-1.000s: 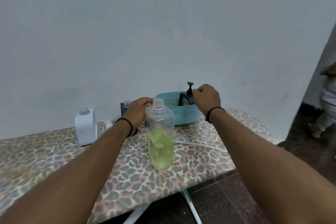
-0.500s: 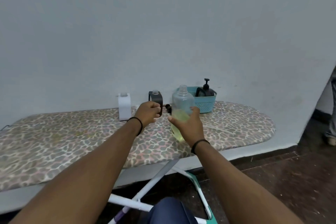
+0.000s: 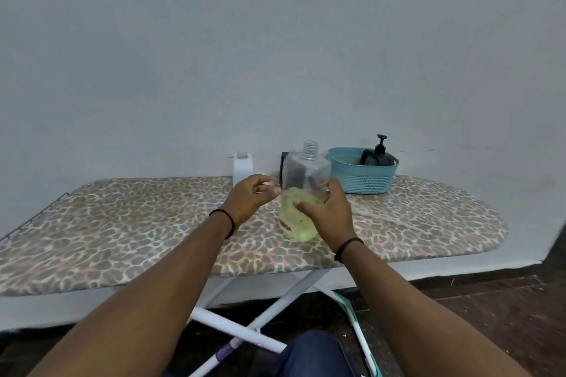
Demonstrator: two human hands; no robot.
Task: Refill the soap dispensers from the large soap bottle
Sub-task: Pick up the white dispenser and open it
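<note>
Two hands: your right hand (image 3: pixel 329 217) is wrapped around the lower body of the large soap bottle (image 3: pixel 303 196) at mid-frame; your left hand (image 3: pixel 249 199) sits just left of it with fingers loosely curled, and you cannot tell from this view whether they pinch anything.
Bottle state: uncapped, threaded neck bare, yellow-green soap filling roughly the lower half, held about upright over the ironing board (image 3: pixel 122 223).
Spill risk: with no cap on, any quick tilt or swing on the way to a dispenser would likely slosh soap onto the patterned cover.
Grip risk: you hold it one-handed low on a smooth wall; if soap has wetted the plastic, it may slip as you tip it.
Aim risk: the dispenser necks look narrow beside the bottle's mouth, so a fast pour would probably overshoot and run down the outside.
White dispenser (image 3: pixel 243 167): upper middle of the frame, against the wall, pump off, just beyond your left hand.
Dark dispenser (image 3: pixel 284 162): directly behind the bottle, mostly hidden by it; its opening cannot be seen.
Teal basket (image 3: pixel 361 180): right of the bottle, holding a dark pump bottle (image 3: pixel 379 154) with its pump fitted.
In the way: your own left hand sits between the bottle and the white dispenser; the bottle itself blocks your sight of the dark one.
Footing: the board stands on thin crossed legs, so leaning on it may shake the open containers.
</note>
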